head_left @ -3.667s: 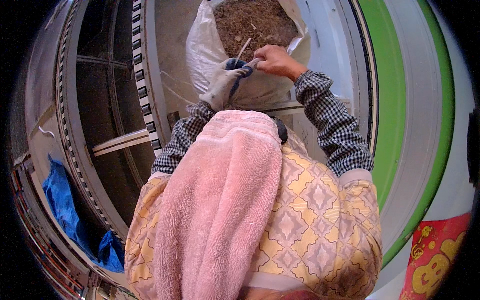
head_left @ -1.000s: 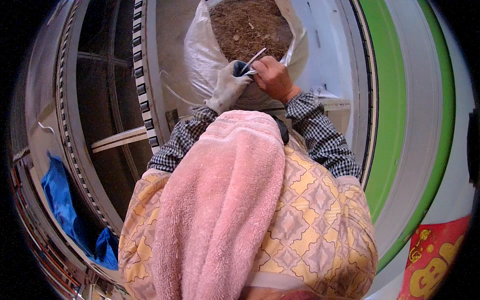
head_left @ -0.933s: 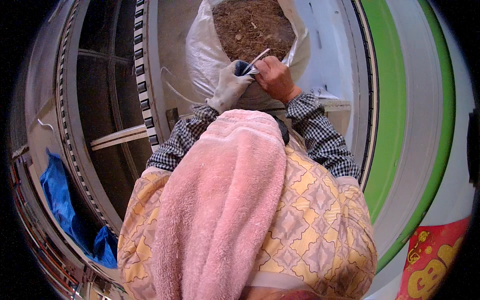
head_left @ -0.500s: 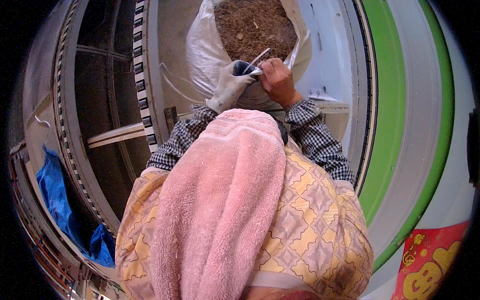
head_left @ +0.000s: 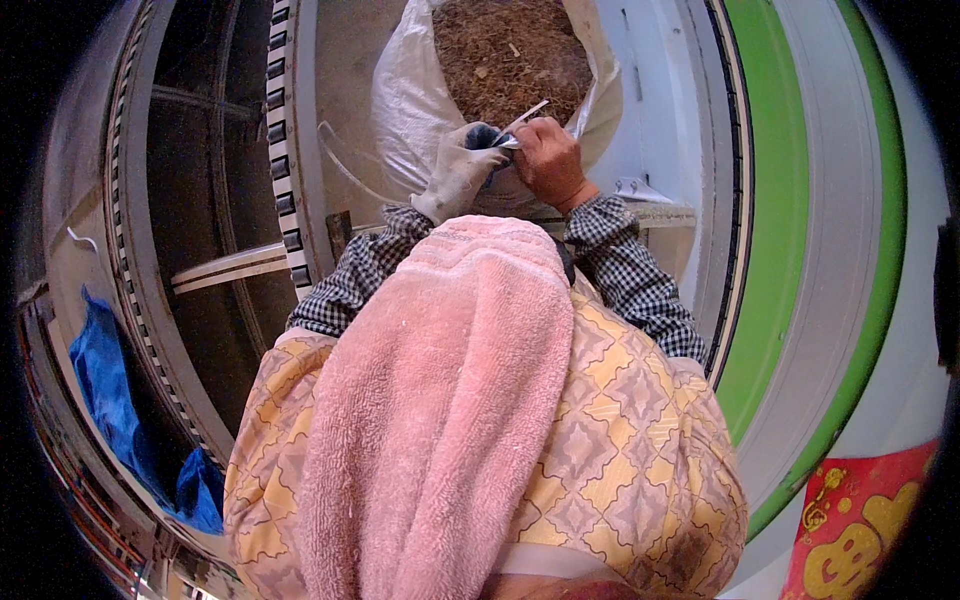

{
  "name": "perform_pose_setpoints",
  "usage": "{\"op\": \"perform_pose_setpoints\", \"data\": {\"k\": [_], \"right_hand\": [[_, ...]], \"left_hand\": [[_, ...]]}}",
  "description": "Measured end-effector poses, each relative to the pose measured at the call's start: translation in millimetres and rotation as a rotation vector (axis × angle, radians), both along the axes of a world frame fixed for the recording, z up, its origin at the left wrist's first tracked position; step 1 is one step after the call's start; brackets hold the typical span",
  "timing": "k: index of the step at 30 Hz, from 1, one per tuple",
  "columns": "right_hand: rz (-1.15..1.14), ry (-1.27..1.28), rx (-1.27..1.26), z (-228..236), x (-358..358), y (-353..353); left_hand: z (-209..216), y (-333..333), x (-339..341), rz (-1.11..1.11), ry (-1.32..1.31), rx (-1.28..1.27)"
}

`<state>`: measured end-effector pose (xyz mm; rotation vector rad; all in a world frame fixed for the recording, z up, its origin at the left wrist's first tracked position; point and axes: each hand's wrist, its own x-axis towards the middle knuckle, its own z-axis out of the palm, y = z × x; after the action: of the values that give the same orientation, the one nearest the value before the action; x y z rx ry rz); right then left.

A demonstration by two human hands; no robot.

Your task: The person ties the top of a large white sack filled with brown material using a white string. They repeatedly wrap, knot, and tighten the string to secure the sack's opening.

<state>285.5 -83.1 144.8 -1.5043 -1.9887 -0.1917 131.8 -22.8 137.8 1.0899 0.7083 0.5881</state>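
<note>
Clothing point(head_left: 620, 430), yellow-patterned, fills my feed at 6 o'clock, pink towel point(head_left: 430, 400) draped over it. White sack point(head_left: 405, 120) open at 12, brown fibrous fill point(head_left: 510, 55) inside. Gloved left hand point(head_left: 462, 165) sits at the sack's near side, fingers curled closed on a pale strip point(head_left: 528, 115); strip's free end points to 1 o'clock. Bare right hand point(head_left: 550, 160), just beside it toward 3, pinches a small whitish piece point(head_left: 509, 142); I can't tell if that's sack edge or strip.
</note>
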Motion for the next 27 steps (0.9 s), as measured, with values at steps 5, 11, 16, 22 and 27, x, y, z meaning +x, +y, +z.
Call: {"op": "perform_pose_setpoints", "data": {"k": [5,11,16,22,27], "right_hand": [[-0.12,0.006,-0.079,8,-10,2],[-0.05,0.13,-0.184,12,-5,3],[0.03,0.243,-0.2,6,1,1],[-0.065,0.163,-0.156,5,-4,-2],[-0.175,0.142,-0.152,8,-7,-1]], "left_hand": [[4,3,1,-0.004,-0.041,-0.116],[-2,2,-2,0.034,-0.155,-0.097],[-11,1,-8,-0.021,-0.082,-0.073],[-6,-1,-3,-0.034,-0.043,-0.016],[-1,2,0,-0.039,-0.004,0.034]]}}
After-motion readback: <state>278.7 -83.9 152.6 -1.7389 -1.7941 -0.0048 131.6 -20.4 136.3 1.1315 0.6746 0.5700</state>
